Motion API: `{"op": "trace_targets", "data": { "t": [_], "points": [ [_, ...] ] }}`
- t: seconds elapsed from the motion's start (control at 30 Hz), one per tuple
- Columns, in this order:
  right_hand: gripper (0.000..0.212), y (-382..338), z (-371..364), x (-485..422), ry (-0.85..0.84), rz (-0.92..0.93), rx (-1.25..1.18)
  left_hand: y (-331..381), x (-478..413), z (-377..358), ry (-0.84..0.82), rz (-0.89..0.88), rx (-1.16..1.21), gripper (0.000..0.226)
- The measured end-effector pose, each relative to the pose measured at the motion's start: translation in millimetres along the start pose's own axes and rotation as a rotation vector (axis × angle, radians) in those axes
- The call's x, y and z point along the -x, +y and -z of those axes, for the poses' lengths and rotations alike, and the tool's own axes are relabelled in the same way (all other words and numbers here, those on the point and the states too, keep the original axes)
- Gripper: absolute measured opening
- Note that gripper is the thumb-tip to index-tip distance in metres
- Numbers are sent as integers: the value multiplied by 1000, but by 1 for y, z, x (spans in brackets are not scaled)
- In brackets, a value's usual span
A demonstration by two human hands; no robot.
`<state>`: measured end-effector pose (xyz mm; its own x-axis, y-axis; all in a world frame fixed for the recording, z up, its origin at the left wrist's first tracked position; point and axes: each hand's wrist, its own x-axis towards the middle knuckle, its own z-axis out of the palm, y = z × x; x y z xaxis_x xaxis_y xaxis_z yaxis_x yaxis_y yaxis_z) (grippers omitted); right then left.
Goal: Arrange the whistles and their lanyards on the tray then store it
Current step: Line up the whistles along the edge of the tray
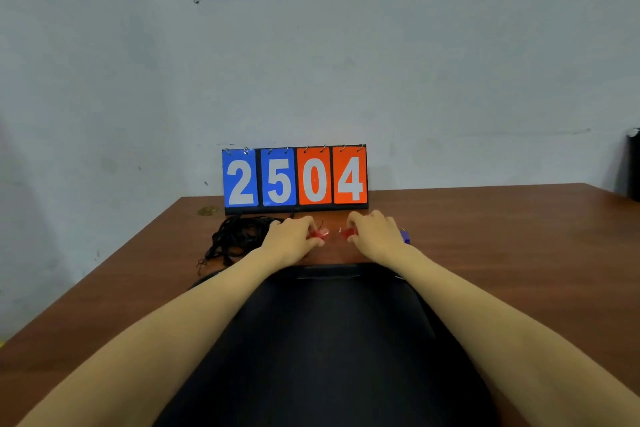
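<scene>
Black tray waits between your arms; left hand pinches a red whistle, right hand a second red whistle, and tangled lanyards could snag as you lift.

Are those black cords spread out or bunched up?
Bunched up: the black lanyard cords lie in a tangled heap on the brown wooden table.

Tangled black lanyards leftmost, then left red whistle, right red whistle, blue whistle rightmost.

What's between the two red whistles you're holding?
Just bare table, in the head view. The left hand pinches the left red whistle, the right hand the right red whistle.
</scene>
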<state>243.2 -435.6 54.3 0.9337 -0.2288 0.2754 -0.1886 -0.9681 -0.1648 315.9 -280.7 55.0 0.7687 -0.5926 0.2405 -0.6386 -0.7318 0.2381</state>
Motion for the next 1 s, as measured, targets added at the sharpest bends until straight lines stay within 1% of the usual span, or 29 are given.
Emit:
{"op": "trace_targets", "data": {
  "t": [0.07,0.17,0.27,0.33,0.43,0.5,0.57,0.7,0.8,0.9,1.0],
  "points": [
    [30,-6,14,6,146,-10,-102,2,14,11,101,10,146,41],
    [30,-17,37,19,246,16,-265,9,40,30,185,-36,268,46],
    [29,-27,56,40,296,60,-329,19,69,50,175,-60,352,38],
    [29,-34,67,56,312,73,-344,23,90,63,117,-73,399,37],
    [28,-45,79,80,304,61,-337,21,122,76,11,-128,354,35],
    [27,-52,84,95,285,47,-354,15,137,80,16,-158,234,33],
    [26,-58,87,107,255,31,-378,9,148,80,58,-150,179,34],
    [27,-70,87,125,197,45,-368,6,164,74,128,-111,306,37],
    [26,-76,87,133,180,57,-375,5,168,69,120,-87,352,38],
    [25,-79,85,135,162,61,-381,2,167,64,65,-82,347,36],
    [25,-82,79,135,121,60,-385,-5,164,56,29,-72,265,33]
  ]
}}
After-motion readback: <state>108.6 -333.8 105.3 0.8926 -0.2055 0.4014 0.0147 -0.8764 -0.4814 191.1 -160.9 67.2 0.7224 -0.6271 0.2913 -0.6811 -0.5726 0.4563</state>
